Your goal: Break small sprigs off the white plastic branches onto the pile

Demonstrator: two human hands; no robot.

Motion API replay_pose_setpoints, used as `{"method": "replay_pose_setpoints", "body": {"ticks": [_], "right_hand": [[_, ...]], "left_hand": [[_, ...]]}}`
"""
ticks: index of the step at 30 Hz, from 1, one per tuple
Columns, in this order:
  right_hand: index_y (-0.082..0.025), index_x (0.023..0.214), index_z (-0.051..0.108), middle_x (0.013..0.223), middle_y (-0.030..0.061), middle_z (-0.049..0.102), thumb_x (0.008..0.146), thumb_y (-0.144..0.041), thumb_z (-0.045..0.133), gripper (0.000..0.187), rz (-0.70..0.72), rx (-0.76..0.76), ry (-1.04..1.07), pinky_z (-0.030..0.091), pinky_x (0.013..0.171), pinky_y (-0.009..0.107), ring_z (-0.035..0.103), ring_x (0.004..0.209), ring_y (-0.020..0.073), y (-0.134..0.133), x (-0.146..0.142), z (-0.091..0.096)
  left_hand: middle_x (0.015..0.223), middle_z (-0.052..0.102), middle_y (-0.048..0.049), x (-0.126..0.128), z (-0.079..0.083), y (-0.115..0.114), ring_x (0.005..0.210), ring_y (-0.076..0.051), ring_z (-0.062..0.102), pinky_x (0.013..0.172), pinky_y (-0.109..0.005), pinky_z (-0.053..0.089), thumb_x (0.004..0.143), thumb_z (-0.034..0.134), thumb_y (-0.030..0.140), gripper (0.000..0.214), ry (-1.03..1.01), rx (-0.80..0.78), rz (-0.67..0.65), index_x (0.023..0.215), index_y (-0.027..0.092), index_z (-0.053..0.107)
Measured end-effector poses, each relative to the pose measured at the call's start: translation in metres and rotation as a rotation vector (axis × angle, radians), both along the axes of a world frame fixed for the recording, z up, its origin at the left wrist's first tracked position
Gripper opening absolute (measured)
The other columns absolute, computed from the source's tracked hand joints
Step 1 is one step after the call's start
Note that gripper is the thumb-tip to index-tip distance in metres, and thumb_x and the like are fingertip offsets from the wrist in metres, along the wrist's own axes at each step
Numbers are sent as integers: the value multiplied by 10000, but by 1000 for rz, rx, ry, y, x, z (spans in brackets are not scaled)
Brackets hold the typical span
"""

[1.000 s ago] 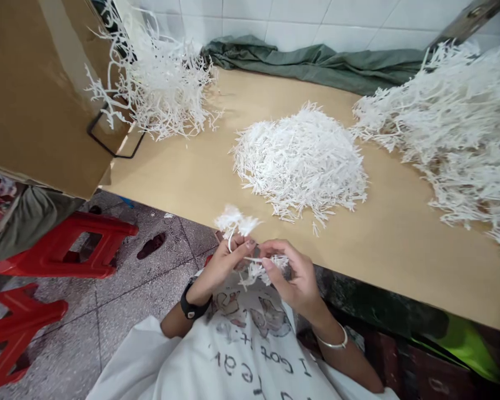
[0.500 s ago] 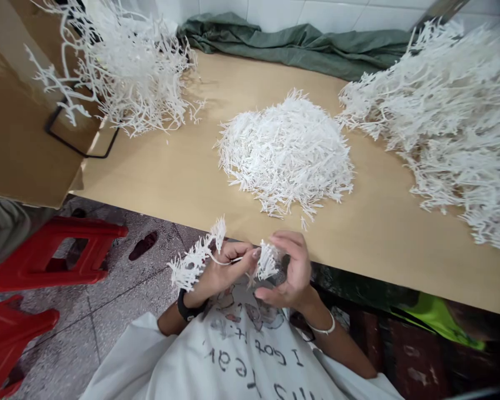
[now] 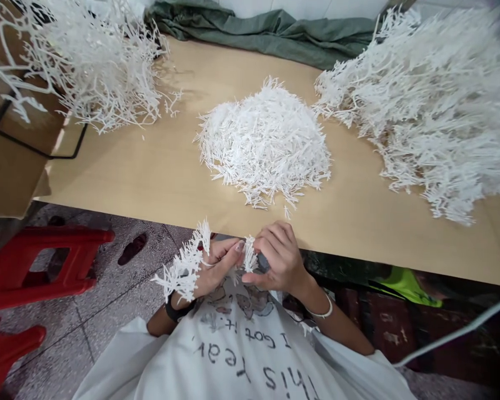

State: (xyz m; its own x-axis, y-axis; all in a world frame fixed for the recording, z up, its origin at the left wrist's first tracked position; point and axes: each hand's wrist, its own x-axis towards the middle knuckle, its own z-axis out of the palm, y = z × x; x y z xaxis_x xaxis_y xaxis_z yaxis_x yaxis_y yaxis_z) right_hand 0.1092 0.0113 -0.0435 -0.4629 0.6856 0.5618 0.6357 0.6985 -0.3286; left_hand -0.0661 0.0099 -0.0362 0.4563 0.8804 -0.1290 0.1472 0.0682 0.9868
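"Where's the white sprig (image 3: pixel 183 269)?"
"Just off the worktop's (image 3: pixel 150 183) near edge — the left hand (image 3: pixel 219 266) pinches it between its fingers."
"And the right hand (image 3: pixel 280 260)?"
"Fingers curled by a white tuft (image 3: pixel 250 255) — can't tell if gripping."

A white heap (image 3: pixel 266 144) sits on the counter (image 3: pixel 125 172). On the wearer's side of the heap, the left hand (image 3: pixel 219 266) grips a fringed white strand (image 3: pixel 183 272), the right hand (image 3: pixel 281 258) at its tufted end; beyond the heap lies green cloth (image 3: pixel 250 32).
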Motion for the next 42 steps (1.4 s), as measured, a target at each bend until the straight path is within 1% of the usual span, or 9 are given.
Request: {"method": "replay_pose_setpoints", "body": {"ticks": [6, 13, 16, 20, 25, 28, 31, 36, 42], "right_hand": [[-211, 686, 521, 683, 63, 532, 700, -784, 474, 575, 97, -58, -64, 334, 782, 427, 426, 732, 225, 0, 1, 3], [-188, 696, 562, 604, 32, 509, 617, -884, 401, 719, 239, -195, 21, 339, 725, 393, 406, 650, 190, -5, -5, -12], [-173, 725, 571, 618, 47, 532, 714, -845, 318, 718, 227, -262, 48, 346, 726, 401, 419, 632, 192, -9, -7, -18], [-182, 737, 546, 640, 49, 559, 945, -567, 149, 591, 324, -404, 101, 372, 740, 387, 474, 646, 186, -9, -6, -18], [-234, 640, 383, 579, 8, 458, 975, -407, 159, 439, 474, -603, 323, 397, 648, 329, 431, 580, 162, -12, -1, -13], [-236, 650, 366, 590, 12, 445, 976, -384, 160, 413, 429, -633, 400, 378, 580, 307, 415, 561, 160, -15, 1, -13], [-232, 666, 387, 585, 18, 453, 975, -343, 194, 382, 319, -494, 342, 338, 547, 308, 402, 549, 165, -15, 5, -15], [-226, 571, 287, 508, -15, 327, 975, -321, 247, 417, 123, -503, 366, 253, 496, 295, 321, 473, 131, -20, 17, -5], [-198, 499, 336, 447, -27, 334, 980, -364, 324, 509, -91, -686, 676, 224, 449, 271, 318, 403, 86, -29, 34, 28]], "left_hand": [[502, 321, 44, -4, -2, 1, 479, -77, 270, 489, -251, 224, 932, 399, 462, 496, -12, -71, -12, 536, 168, 348], [499, 300, 42, -4, -6, 2, 484, -85, 264, 468, -256, 193, 912, 398, 511, 508, 51, -123, -28, 533, 175, 353], [506, 313, 41, -4, -3, 0, 494, -90, 278, 487, -261, 210, 911, 402, 496, 488, 80, -65, -43, 546, 174, 369], [494, 316, 43, -8, 6, 0, 488, -87, 284, 505, -257, 230, 918, 402, 467, 496, 106, -66, -28, 523, 174, 334], [485, 304, 36, -20, 7, 2, 469, -87, 282, 487, -255, 237, 900, 418, 514, 536, -40, -132, -58, 496, 177, 317], [442, 284, 31, -23, 1, -1, 433, -88, 283, 458, -260, 232, 874, 432, 560, 577, -183, -180, -57, 459, 183, 298], [421, 268, 30, -23, -3, -4, 415, -85, 262, 436, -258, 228, 841, 461, 589, 608, -266, -233, 22, 432, 186, 259], [479, 273, 43, -33, 2, -6, 443, -78, 239, 442, -245, 213, 865, 497, 515, 529, -95, -222, 145, 494, 176, 331], [477, 313, 33, -38, 31, -7, 458, -88, 290, 481, -254, 224, 932, 382, 439, 497, 86, -25, -128, 515, 174, 337]]}}
